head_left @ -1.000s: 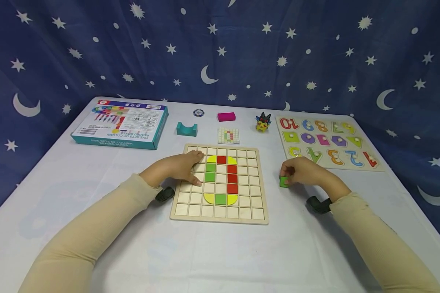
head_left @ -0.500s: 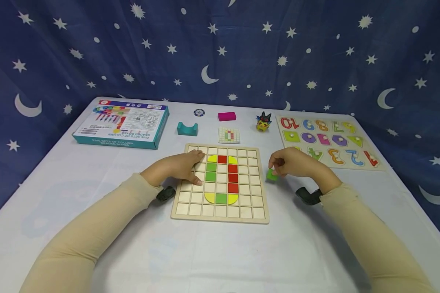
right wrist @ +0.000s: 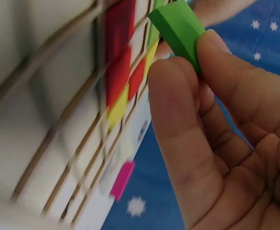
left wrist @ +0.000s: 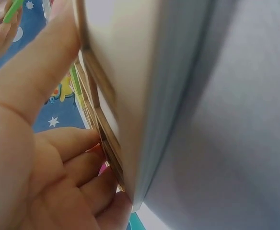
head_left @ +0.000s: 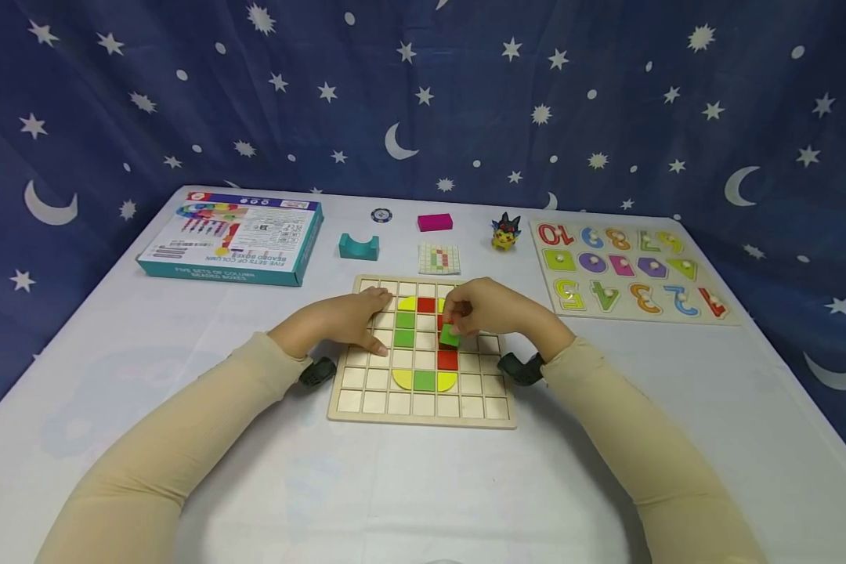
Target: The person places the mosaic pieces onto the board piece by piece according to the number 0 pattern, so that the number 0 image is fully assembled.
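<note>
A wooden grid board [head_left: 423,417] lies on the table, its squares partly filled with red, green and yellow tiles in a rounded ring. My left hand [head_left: 345,319] rests on the board's left side, fingers spread over the rim; the left wrist view shows the fingertips [left wrist: 94,136] along the board's edge. Between thumb and fingers my right hand [head_left: 489,307] pinches a green square tile [right wrist: 178,31], tilted above the right column of red tiles [head_left: 447,360]. The right wrist view has this tile clear of the grid. Some red tiles are partly hidden behind the right hand.
Behind the board lies a small pattern card [head_left: 439,259], with a teal arch block [head_left: 359,247], a magenta block [head_left: 435,222], a poker chip [head_left: 381,215] and a toy figure [head_left: 505,233]. A boxed set [head_left: 233,239] stands back left, a number puzzle [head_left: 634,270] right.
My right hand has carried the green tile from the table right of the board leftward to over the red column. My left hand has stayed in place.
</note>
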`<state>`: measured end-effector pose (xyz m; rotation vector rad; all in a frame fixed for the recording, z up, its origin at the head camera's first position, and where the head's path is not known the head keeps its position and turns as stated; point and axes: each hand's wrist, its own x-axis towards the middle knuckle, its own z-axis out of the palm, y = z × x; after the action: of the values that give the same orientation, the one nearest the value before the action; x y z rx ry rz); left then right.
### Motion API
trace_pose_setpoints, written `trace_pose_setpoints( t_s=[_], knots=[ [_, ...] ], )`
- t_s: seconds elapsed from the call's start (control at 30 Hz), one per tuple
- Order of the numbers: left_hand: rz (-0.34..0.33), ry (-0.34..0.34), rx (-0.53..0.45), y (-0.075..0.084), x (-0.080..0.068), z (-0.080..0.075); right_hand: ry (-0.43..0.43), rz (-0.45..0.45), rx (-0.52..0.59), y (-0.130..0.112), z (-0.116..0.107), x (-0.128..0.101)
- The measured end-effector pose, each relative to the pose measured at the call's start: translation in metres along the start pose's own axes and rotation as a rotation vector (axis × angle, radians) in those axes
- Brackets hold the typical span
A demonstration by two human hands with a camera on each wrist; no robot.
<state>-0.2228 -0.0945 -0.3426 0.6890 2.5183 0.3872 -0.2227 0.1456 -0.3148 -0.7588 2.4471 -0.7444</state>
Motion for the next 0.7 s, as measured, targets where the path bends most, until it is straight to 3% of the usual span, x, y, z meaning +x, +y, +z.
trace_pose_setpoints(
  t_s=[0.53,0.7],
  knots=[
    [0.036,-0.002,0.010,0.000,-0.003,-0.002,-0.123,-0.009,0.008,-0.039,0.031,0.036],
    [0.041,-0.003,0.006,-0.001,-0.004,-0.002,-0.144,0.008,-0.050,-0.044,0.037,0.041]
  ],
)
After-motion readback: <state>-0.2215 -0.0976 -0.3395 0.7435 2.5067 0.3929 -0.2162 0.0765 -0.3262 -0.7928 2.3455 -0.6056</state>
